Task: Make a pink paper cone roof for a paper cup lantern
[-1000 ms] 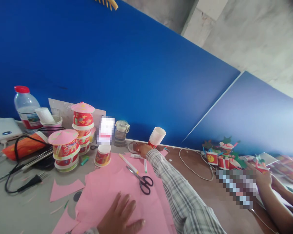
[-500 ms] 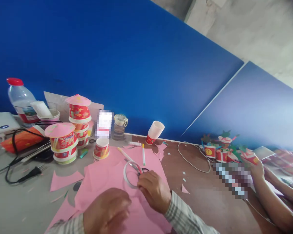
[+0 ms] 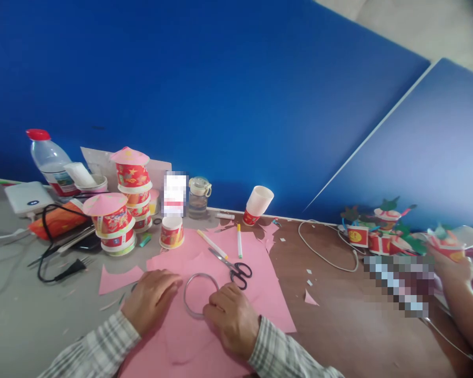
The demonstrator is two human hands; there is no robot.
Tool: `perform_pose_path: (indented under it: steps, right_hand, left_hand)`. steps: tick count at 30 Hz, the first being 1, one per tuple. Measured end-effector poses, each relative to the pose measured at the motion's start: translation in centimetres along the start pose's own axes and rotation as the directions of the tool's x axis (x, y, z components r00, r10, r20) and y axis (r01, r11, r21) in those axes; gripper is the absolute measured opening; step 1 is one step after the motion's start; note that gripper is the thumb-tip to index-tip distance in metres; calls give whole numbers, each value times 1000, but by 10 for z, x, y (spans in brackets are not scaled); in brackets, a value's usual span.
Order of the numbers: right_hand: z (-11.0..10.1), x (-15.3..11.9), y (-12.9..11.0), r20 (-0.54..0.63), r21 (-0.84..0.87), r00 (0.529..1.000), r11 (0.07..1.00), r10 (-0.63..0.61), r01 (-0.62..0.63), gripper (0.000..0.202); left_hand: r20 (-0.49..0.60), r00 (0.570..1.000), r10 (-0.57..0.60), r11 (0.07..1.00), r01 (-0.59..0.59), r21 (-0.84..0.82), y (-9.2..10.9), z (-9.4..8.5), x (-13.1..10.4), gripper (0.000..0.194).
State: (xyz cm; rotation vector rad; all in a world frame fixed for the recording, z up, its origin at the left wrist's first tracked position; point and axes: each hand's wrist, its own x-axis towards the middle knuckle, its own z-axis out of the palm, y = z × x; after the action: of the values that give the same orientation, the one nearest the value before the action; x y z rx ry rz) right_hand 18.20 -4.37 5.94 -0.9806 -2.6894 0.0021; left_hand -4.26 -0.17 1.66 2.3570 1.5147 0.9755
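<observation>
My right hand (image 3: pixel 234 317) is closed on the right edge of a thin ring-shaped roll of tape (image 3: pixel 186 294), which rests over the pink paper (image 3: pixel 268 294). Across from it, my left hand (image 3: pixel 152 296) lies on the left part of the paper, fingers stretched toward the roll without touching it. Scissors with black handles (image 3: pixel 240 273) lie just beyond my right hand, blades pointing up and left. Two white markers, one capped in yellow (image 3: pixel 239 241) and another (image 3: pixel 212 244) to its left, lie on the paper's far part.
Two stacked paper-cup towers (image 3: pixel 112 223) with pink cone roofs stand left, near a red-capped bottle (image 3: pixel 51 163) and a black plug (image 3: pixel 69 270). A single cup (image 3: pixel 172 233), a glass jar (image 3: pixel 198 199) and white cups (image 3: pixel 258 202) stand behind. Far right, another person's hand (image 3: pixel 453 270) holds a decorated cup.
The tape roll has come down lower over the paper with my right hand. My left hand has moved up and left, fingers extended. The scissors now lie clear of my right hand.
</observation>
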Motion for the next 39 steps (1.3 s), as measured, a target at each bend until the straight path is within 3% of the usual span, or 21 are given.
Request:
perform_pose_path:
  steps: [17, 23, 27, 32, 39]
  right_hand:
    - [15, 1, 0, 56, 155, 997, 986, 52, -60, 25]
    - [20, -4, 0, -48, 203, 977, 959, 209, -195, 16]
    - [32, -9, 3, -161, 169, 956, 961, 246, -219, 41]
    - [42, -8, 5, -153, 170, 958, 961, 244, -218, 67]
    - [44, 9, -2, -90, 153, 968, 964, 234, -219, 57]
  left_hand:
    - [142, 984, -110, 989, 122, -79, -8, -6, 2, 17]
    - [278, 956, -93, 996, 92, 18, -8, -19, 1, 19]
    - [409, 904, -122, 990, 82, 114, -3, -26, 1, 28]
    - [455, 880, -133, 987, 77, 139, -4, -29, 0, 26]
    - [453, 880, -142, 987, 91, 132, -7, -27, -1, 25]
